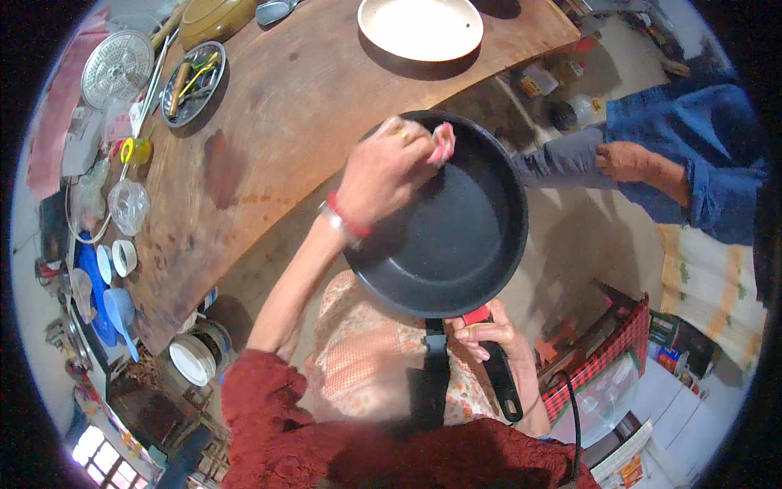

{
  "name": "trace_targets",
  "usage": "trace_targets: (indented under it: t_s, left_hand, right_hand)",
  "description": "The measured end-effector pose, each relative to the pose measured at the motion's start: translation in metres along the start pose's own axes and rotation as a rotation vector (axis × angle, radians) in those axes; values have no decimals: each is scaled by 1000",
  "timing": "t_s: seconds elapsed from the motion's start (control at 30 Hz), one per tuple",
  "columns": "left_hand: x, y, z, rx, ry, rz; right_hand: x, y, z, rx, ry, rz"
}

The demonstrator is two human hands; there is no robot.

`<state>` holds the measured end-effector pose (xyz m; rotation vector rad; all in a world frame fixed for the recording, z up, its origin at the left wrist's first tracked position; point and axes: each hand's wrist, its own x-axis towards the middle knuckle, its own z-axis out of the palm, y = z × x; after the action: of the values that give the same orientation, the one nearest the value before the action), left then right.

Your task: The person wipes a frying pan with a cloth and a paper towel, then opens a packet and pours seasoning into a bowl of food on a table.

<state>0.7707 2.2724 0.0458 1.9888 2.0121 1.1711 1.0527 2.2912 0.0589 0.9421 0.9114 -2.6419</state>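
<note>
A black frying pan is held in the air beside the wooden table, its inside facing the camera. My right hand grips its black handle near the red part where it joins the pan. Over the upper left of the pan is my left hand, its fingers closed on a crumpled pink and white cloth at the inner wall. A red band and a pale bracelet circle that wrist. Whether the cloth touches the pan is hard to tell, as my fingers partly hide it.
The wooden table bears a white pan and a metal plate of utensils. Cups, a blue ladle and plastic bags line its left side. White buckets stand below. At the right is another person in blue.
</note>
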Motion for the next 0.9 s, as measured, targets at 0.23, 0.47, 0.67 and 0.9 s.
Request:
trace_targets:
  t_s: [0.23,0.47,0.67,0.9]
  left_hand:
    - [-52,26,59,-201,-392,-49]
    - [18,11,39,4,-291,-28]
    - [16,-32,79,400,-86,136]
    - [-51,22,96,-138,-237,-253]
  right_hand:
    - [-7,-38,-25,-19,119,19]
    - [-15,-47,-50,-122,122,28]
    - [-15,-52,-43,-95,155,38]
    - [-9,-50,-39,-125,268,-44]
